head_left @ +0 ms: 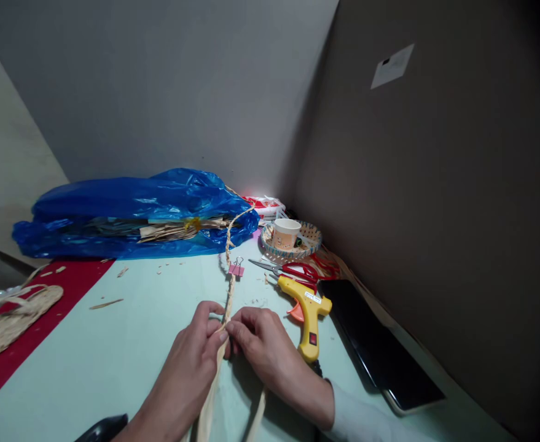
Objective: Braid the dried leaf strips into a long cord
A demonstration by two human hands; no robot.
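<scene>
In the head view, a corner is formed by a grey wall (168, 80) and a darker wall (417, 196), on which a white paper (392, 65) is mounted; its markings are too small to be read. Below, a pale green surface (136, 344) is bordered at the left by a red strip (74, 288), where a woven sandal (21, 313) is laid.

A straw-coloured braid (230, 294) is stretched along the middle of the surface, from the blue plastic bag (113, 196) to the hands. It is pinched between thumb and fingers of the left hand (196, 347) and, just beside, by those of the right hand (267, 344). Loose strands (211, 399) are hung below the left hand. A pink binder clip (236, 270) is set at the braid farther up.

Dried strips (172, 231) are exposed in the bag's opening. To the right, a yellow glue gun (314, 313) is marked with a white label, its print illegible. Near it are placed red-handled scissors (295, 270), a black-screened device (375, 337) and a woven basket (314, 240), in which a paper cup (285, 238) is held; the cup's print cannot be read. Behind, a red-and-white packet (270, 207) is partly seen.
</scene>
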